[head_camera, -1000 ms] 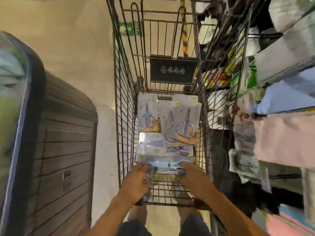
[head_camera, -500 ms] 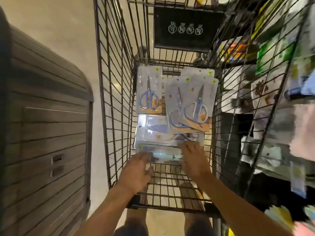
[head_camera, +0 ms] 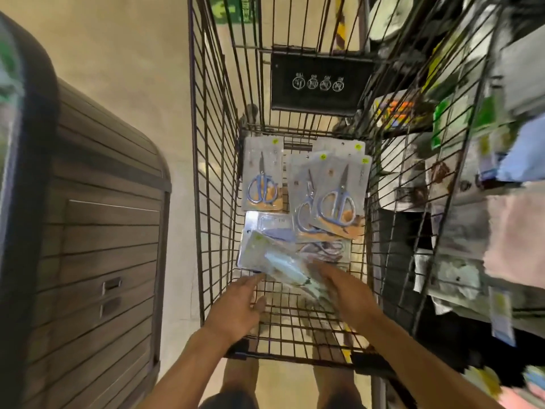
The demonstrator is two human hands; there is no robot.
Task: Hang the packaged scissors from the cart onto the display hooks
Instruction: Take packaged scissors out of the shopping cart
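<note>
Lifting one pack out of the cart.

My right hand (head_camera: 343,286) grips a tilted scissors pack (head_camera: 280,261) near the cart's (head_camera: 206,172) near edge, angled to clear the stack; my left hand (head_camera: 236,309) waits loose-fingered beside it, holding nothing. Other packs (head_camera: 333,193) lie flat toward the far end.

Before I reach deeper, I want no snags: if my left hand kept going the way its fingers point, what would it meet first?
Probably the tilted scissors pack: the left hand points its fingers at that pack's lower near edge. Depth is unclear, so it might slide underneath onto the cart floor wires.
</note>
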